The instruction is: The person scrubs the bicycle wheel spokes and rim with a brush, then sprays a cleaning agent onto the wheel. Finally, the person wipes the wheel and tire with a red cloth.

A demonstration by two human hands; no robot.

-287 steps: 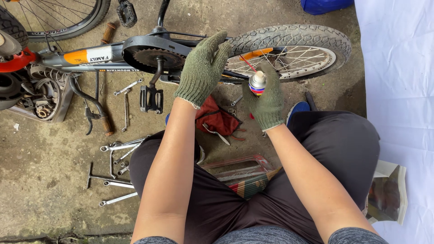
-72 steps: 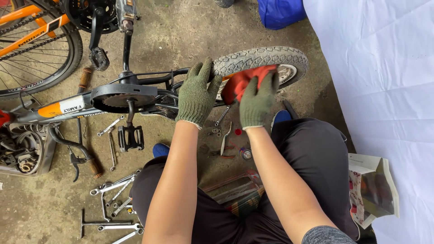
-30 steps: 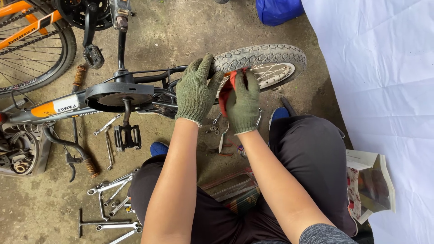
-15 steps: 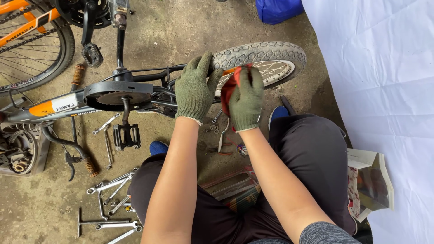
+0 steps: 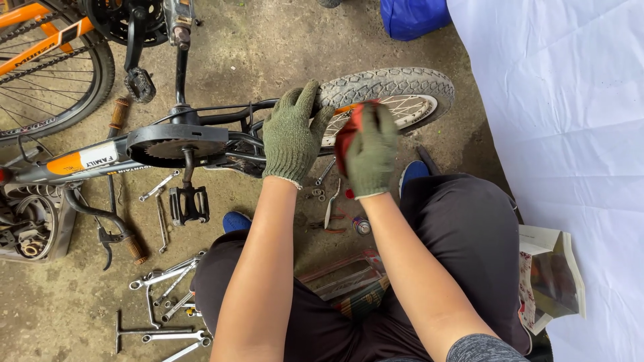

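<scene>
Your left hand (image 5: 292, 134) sits in the middle of the frame, a bit above center. It wears a green knit glove, and its fingers curl down over the dark frame bars (image 5: 231, 131) of the small bike, right next to the back wheel (image 5: 396, 90). It is holding on there to keep the bike from sliding.

Your right hand (image 5: 369, 151) is just to the right of it, also in a green glove. It is closed around a red rag (image 5: 349, 131), and the rag pokes out on the left side of your fingers. The rag is pressed up near the wheel's spokes, in the upper middle of the frame.

The rag looks soft, light and floppy. It will bunch up and bend any way you squeeze it. Keep it balled up in your palm so no loose end can catch in the spokes or the chain ring (image 5: 178, 141). The bike looks stiff and heavy next to it, and its metal bars may be greasy and slick, so I think your knit glove helps you grip.

Wrenches (image 5: 168, 278) lie on the floor at the lower left. A pedal (image 5: 188, 204) hangs down left of your arm.
</scene>
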